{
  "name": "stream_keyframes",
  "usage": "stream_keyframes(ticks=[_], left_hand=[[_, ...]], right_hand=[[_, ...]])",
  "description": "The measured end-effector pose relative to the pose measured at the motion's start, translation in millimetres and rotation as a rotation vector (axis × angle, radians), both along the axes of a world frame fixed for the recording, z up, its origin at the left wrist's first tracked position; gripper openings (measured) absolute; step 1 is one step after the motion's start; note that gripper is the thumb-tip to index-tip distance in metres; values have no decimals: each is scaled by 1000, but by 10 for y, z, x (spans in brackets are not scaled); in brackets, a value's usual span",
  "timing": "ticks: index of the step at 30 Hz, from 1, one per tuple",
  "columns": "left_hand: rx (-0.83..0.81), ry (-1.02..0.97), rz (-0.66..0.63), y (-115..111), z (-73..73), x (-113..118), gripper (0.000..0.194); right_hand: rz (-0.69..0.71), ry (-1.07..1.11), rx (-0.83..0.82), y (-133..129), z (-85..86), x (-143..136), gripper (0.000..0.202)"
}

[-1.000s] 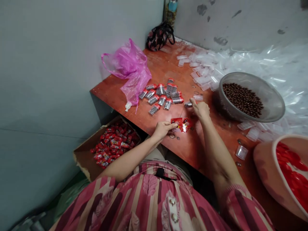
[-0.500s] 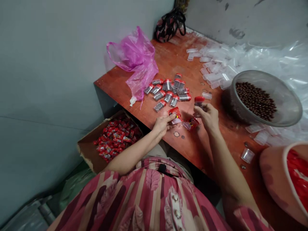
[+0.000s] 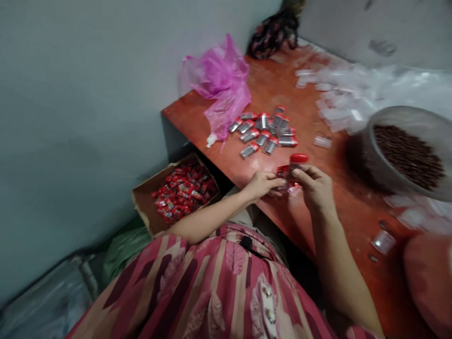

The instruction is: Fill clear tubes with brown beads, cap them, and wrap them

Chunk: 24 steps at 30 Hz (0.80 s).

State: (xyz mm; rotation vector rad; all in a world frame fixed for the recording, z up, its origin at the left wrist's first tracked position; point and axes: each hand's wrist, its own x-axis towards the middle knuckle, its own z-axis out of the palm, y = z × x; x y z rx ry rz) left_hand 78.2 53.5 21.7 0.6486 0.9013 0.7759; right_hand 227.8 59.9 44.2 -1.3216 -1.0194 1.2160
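Between the fingers of my right hand [image 3: 317, 187] is a small clear bottle with a red cap [image 3: 299, 158], held upright with dark contents. My left hand [image 3: 263, 185] pinches a red printed wrapper [image 3: 282, 171] right beside the bottle; whether the two touch is hard to make out. Another shiny red-and-clear piece [image 3: 294, 189] shows below, partly hidden by my fingers. Just beyond my hands, several filled red-capped bottles [image 3: 263, 138] lie in a loose group on the orange-red table [image 3: 226, 162].
A grey bowl [image 3: 374, 160] of dark brown balls stands right, among clear empty tubes [image 3: 339, 110]. A pink plastic bag [image 3: 229, 84] and dark patterned bag [image 3: 273, 35] lie behind. An open carton [image 3: 143, 197] of red packets sits below left; a pinkish tub [image 3: 429, 278] stands near right.
My right hand has brought the red-capped bottle left to the wrapper in my left hand. The left hand has lifted the wrapper slightly. The whole view has shifted, with things sitting further right.
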Motion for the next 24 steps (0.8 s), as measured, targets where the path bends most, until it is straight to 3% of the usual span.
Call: stream_keyframes(ticks=[3, 7, 11, 18, 24], left_hand=[[-24, -102, 12, -35, -94, 23, 24], [-37, -103, 64, -45, -219, -7, 23], [-180, -159, 184, -34, -172, -127, 14], [-377, -392, 343, 36, -76, -279, 15], [-415, -427, 355, 5, -86, -167, 15]], right_hand=[[-105, 15, 34, -45, -108, -21, 11], [-116, -102, 94, -105, -175, -29, 10], [-237, -128, 173, -281, -128, -56, 9], [-85, -152, -58, -760, -131, -311, 26], [-112, -173, -73, -811, -147, -474, 30]])
